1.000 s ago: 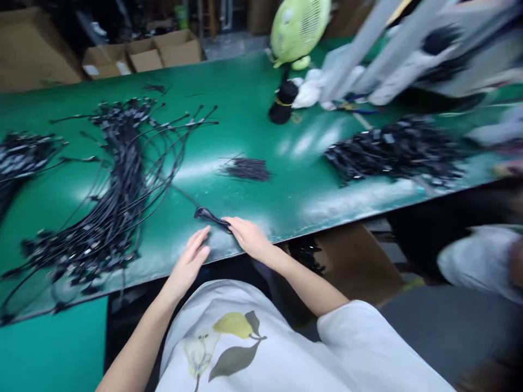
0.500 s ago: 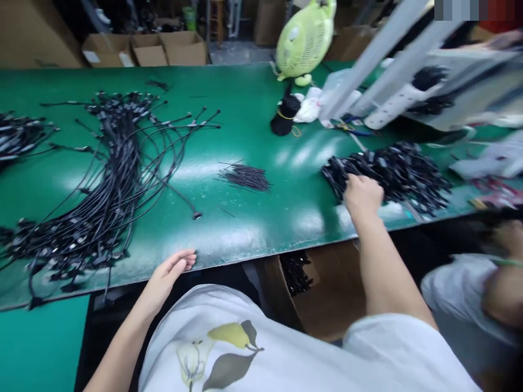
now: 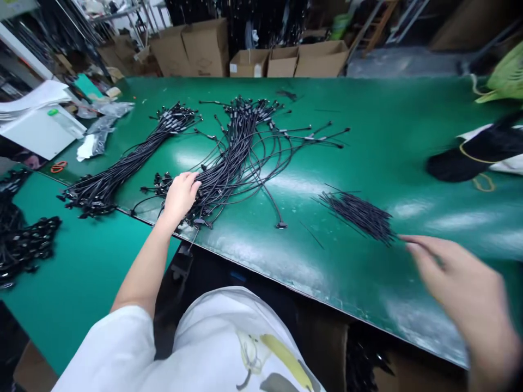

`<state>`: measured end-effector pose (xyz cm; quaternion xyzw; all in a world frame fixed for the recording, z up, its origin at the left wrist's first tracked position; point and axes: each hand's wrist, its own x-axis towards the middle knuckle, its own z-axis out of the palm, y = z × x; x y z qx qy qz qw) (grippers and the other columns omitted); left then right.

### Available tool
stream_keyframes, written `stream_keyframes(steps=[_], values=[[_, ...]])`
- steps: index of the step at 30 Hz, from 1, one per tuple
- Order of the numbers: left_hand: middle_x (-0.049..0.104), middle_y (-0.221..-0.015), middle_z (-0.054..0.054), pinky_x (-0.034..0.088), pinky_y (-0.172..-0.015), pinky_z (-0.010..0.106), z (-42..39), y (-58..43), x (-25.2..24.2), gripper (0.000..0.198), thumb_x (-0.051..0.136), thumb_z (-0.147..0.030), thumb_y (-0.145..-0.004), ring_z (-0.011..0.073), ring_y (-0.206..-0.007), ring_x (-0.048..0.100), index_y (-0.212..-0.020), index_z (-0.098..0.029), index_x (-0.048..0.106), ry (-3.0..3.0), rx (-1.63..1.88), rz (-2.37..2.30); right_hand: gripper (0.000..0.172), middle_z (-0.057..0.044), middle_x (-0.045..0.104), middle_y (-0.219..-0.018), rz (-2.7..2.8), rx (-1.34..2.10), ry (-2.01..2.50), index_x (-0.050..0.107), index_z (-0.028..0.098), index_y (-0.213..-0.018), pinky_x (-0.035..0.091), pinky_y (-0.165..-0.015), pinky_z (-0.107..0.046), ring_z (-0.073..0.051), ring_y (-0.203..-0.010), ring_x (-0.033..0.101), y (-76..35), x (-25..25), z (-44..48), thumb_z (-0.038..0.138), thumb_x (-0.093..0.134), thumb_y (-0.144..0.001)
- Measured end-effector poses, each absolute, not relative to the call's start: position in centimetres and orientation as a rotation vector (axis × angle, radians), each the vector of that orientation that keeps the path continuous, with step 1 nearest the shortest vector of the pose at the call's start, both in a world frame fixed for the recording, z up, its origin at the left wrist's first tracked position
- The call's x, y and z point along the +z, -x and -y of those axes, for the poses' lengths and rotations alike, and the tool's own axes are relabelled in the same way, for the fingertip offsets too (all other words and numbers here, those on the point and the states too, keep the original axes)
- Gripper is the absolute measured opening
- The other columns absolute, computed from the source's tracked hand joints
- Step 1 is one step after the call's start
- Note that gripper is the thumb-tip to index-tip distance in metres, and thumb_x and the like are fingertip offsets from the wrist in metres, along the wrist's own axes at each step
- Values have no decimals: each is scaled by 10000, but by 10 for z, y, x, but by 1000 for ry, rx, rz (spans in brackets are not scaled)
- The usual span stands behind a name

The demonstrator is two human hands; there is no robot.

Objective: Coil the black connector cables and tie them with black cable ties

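My left hand [image 3: 181,197] lies on the near end of the middle bundle of black cables [image 3: 239,147], its fingers curled over the cables by their connectors. Some of its fingertips are hidden among them. My right hand [image 3: 457,280], partly smeared by motion, has thumb and forefinger pinched together at the right end of a pile of thin black twist ties [image 3: 359,213]. A tie end seems to be between those fingertips. One loose cable end with a flat connector [image 3: 281,224] lies between the bundle and the pile.
Another cable bundle [image 3: 139,155] lies to the left, and more cables [image 3: 30,245] rest on the lower green table [image 3: 106,277]. Orange scissors handles [image 3: 59,166] are at the left. A black roll [image 3: 461,158] and a green fan [image 3: 506,73] stand right. Cardboard boxes [image 3: 322,59] line the back.
The view has swung left. My right hand has left the heap of black parts at the right and reached the twist ties. My left hand has moved from the table edge onto the cables.
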<state>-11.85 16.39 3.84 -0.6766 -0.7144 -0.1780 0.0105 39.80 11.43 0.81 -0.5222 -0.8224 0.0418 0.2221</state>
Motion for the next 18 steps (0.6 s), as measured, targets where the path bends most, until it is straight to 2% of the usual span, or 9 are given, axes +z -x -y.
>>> stream_keyframes(steps=[2,4,6,8,11,14,16,17,18], values=[[547,-1322,193,375,-1019,436,-194,142,36,398,411,-283,-940,319,-1214,489,-1275,-133,565,2007,-339,2397,314,-98,695,-1004,2208,206,1439,672,266,-960,543,-778,-443,-289,-919,674,-359,4,-123,378,379,-959],[604,-1205,222,395,-965,437,-215,169,36,320,501,-255,-883,344,-1159,516,-1129,-100,636,1943,-216,2562,287,-80,703,-1020,2309,318,1323,667,235,-968,553,-794,-401,-243,-907,679,-321,1,-131,362,409,-952],[670,-993,186,425,-894,399,-225,194,40,183,598,-237,-806,327,-1033,576,-914,-114,680,1968,-187,2639,310,-71,700,-1032,2432,375,1208,675,221,-983,554,-784,-370,-213,-904,677,-291,1,-138,342,390,-963],[673,-842,121,439,-829,344,-227,211,46,93,634,-230,-767,275,-902,603,-780,-142,663,2047,-233,2637,323,-69,695,-1040,2499,393,1136,680,217,-995,554,-786,-354,-196,-900,675,-268,4,-144,325,377,-973],[650,-826,63,438,-754,288,-217,212,57,175,524,-284,-852,197,-787,585,-869,-155,641,2143,-409,2575,321,-84,675,-1087,2531,358,1068,663,210,-1072,554,-815,-367,-204,-933,667,-234,18,-155,291,368,-978],[597,-751,6,422,-644,252,-189,182,74,334,365,-396,-938,141,-649,515,-1024,-167,592,2283,-673,2502,400,-148,577,-1279,2463,235,992,507,162,-1340,520,-918,-399,-240,-1116,598,-178,45,-174,266,403,-968],[533,-674,-25,383,-570,235,-158,156,91,327,449,-447,-907,117,-578,442,-1013,-168,584,2596,-989,2471,532,-177,474,-1402,2421,145,911,369,132,-1451,461,-1005,-414,-259,-1258,493,-128,62,-194,274,471,-949],[492,-636,-39,353,-529,224,-139,146,101,310,480,-450,-895,104,-544,402,-979,-170,583,2728,-1089,2474,560,-172,442,-1437,2443,109,865,365,137,-1457,435,-1027,-418,-267,-1294,452,-103,68,-207,278,508,-934],[448,-599,-53,319,-490,216,-120,140,111,290,504,-446,-887,93,-509,362,-950,-173,579,2845,-1171,2504,525,-152,444,-1445,2509,85,832,426,157,-1423,423,-1028,-414,-271,-1296,445,-79,72,-222,278,532,-923]])
